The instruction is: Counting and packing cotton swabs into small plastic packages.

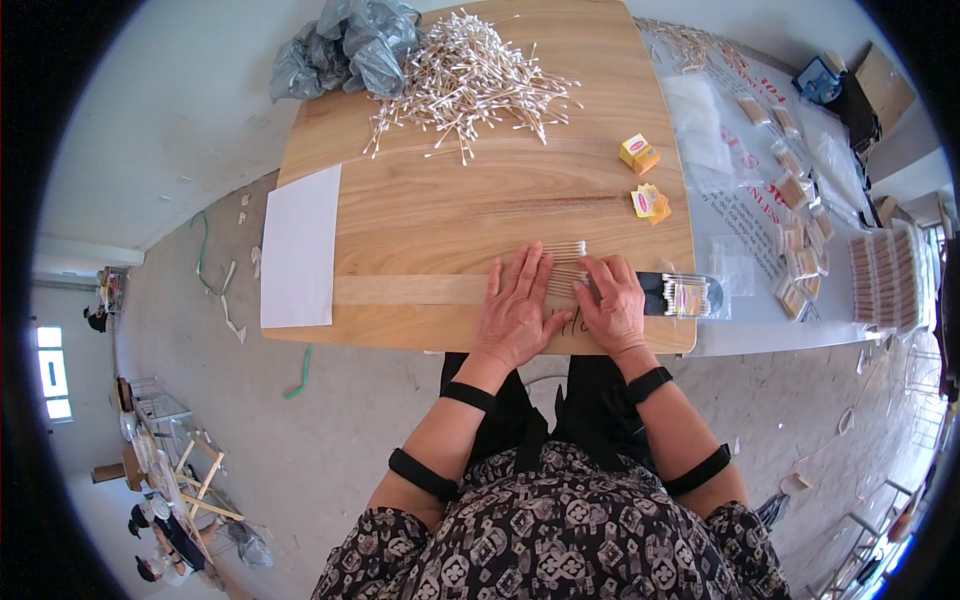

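Head view, looking down on a wooden table (450,210). The left hand (512,308) lies flat, palm down, fingers spread and gripping nothing, just left of a small row of cotton swabs (565,265) near the front edge of the table. The right hand (612,305) rests on the right end of the same row, fingers loosely curled over the sticks; whether it pinches any cannot be told. Just right of that hand, a clear packet of swabs (688,296) with a yellow-and-red label lies on a dark strip at the table's edge. Farther back: a small yellow box (638,152), and below it a flattened yellow carton with a pink oval label (650,201). A large loose heap of cotton swabs (465,75) covers the far side, beside a crumpled grey plastic bag (345,45). A white sheet of paper (300,245) overhangs the left edge. To the right, a table under clear plastic (740,220) carries rows of small packed packets (800,240) and stacked bundles (885,275)
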Available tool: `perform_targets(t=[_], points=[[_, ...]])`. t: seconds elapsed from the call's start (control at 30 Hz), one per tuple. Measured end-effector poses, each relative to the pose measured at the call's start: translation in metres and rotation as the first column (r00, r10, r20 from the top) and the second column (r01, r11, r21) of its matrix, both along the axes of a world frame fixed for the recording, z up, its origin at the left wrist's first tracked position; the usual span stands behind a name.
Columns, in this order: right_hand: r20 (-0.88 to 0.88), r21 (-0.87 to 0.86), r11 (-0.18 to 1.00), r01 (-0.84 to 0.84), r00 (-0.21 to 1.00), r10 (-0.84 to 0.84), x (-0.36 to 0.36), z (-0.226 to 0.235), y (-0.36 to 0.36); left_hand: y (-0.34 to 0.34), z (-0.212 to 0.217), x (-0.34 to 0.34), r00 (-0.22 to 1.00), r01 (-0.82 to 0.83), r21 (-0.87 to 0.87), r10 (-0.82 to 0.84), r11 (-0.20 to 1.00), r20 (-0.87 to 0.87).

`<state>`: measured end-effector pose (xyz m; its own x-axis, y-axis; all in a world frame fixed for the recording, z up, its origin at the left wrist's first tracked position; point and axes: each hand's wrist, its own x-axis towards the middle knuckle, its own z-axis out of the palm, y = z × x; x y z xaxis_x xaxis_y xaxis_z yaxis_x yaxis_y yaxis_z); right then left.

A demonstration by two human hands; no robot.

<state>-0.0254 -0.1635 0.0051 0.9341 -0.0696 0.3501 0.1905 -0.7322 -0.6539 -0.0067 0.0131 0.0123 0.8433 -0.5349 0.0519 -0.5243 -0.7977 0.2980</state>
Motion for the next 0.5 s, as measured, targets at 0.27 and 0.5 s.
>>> perform_targets(t=[0.27,0.5], points=[[0.002,-0.070,0.997,0.015,1.000,-0.015,0.0016,-0.0005,0.0034,-0.0002,0.0007,-0.0001,1.000,-0.007,0.019,0.007,1.000,-0.018],[-0.002,-0.095,0.995,0.016,1.000,-0.016,0.0017,0.0012,0.0035,-0.0003,-0.0009,0.0001,1.000,-0.002,0.003,0.002,1.000,0.005]])
